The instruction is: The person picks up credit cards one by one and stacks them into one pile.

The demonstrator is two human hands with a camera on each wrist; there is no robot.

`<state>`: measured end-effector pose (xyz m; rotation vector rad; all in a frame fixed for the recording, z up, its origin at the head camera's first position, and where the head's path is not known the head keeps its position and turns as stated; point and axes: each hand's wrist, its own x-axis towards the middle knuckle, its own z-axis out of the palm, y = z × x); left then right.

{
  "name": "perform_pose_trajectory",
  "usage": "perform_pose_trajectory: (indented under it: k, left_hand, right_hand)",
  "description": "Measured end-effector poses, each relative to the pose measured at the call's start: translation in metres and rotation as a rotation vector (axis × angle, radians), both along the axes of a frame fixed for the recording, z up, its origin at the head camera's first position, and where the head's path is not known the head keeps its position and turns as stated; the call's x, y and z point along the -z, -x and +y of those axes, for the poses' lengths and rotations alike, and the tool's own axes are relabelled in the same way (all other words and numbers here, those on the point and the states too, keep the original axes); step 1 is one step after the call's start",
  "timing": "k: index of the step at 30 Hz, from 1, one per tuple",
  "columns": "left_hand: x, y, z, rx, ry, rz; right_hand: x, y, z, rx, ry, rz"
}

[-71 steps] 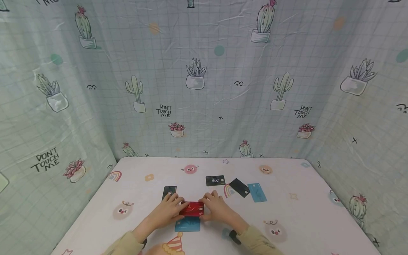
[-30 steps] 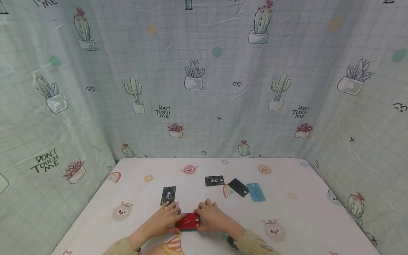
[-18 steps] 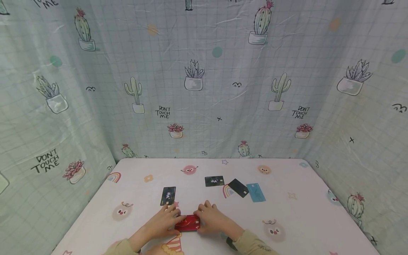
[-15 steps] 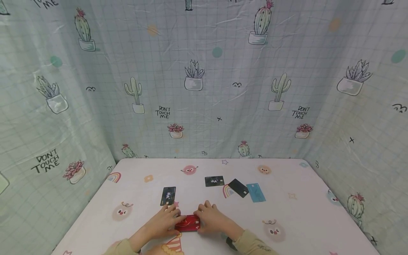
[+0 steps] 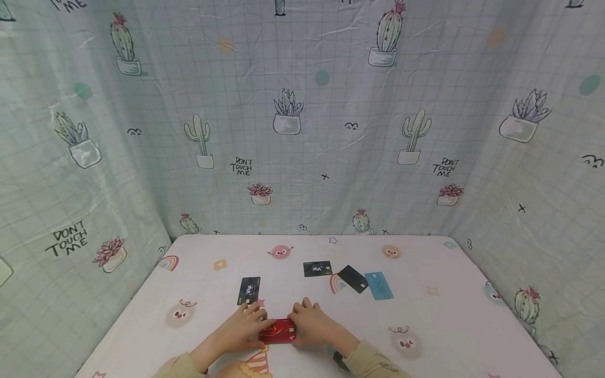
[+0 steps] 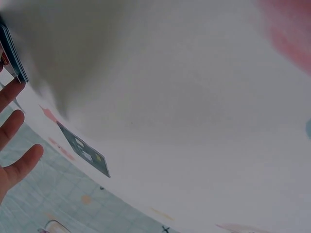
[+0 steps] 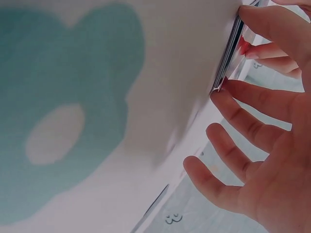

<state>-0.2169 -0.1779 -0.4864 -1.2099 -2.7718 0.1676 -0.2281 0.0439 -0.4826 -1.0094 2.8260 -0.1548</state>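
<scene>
A red bank card (image 5: 278, 332) lies face up on top of a thin stack of cards near the front of the table. My left hand (image 5: 243, 328) grips its left end, with the thumb at the near edge and fingers at the far edge. My right hand (image 5: 315, 324) holds the right end the same way. In the right wrist view the layered edge of the stack of cards (image 7: 228, 51) shows between thumb and fingers. At the left border of the left wrist view, a fingertip touches the corner of the stack (image 6: 13, 56).
Just beyond my left hand lies a black VIP card (image 5: 249, 290). Farther back are another black VIP card (image 5: 317, 269), a plain black card (image 5: 353, 279) and a blue card (image 5: 379, 285). A patterned cloth (image 5: 302, 157) hangs behind the white printed table (image 5: 439, 325).
Both hands have brought the red card nearer the front edge, over the blue card that showed beneath it, which is now covered. During the last half second the hands have barely moved.
</scene>
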Motion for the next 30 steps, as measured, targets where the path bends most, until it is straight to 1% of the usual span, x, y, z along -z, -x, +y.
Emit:
perform_pose_trajectory:
  k: [2, 9, 21, 26, 30]
  left_hand:
    - [0.0004, 0.0000, -0.0004, 0.001, -0.002, 0.000]
    - [0.0026, 0.0005, -0.0022, -0.019, 0.007, -0.032]
    - [0.0037, 0.0004, -0.0036, -0.024, -0.023, -0.039]
    - [0.0038, 0.0006, -0.0034, -0.024, -0.031, -0.037]
    - [0.0036, 0.0011, -0.0026, -0.026, -0.025, -0.038]
  right_hand:
    - [0.0011, 0.0004, -0.0004, -0.002, -0.004, 0.000]
    - [0.0034, 0.0002, -0.0008, -0.007, -0.006, 0.003]
    - [0.0047, -0.0002, 0.0004, -0.034, 0.011, 0.021]
    - [0.0050, 0.0006, 0.0009, -0.025, 0.015, 0.017]
    - [0.0062, 0.0028, 0.0010, -0.008, 0.019, -0.009]
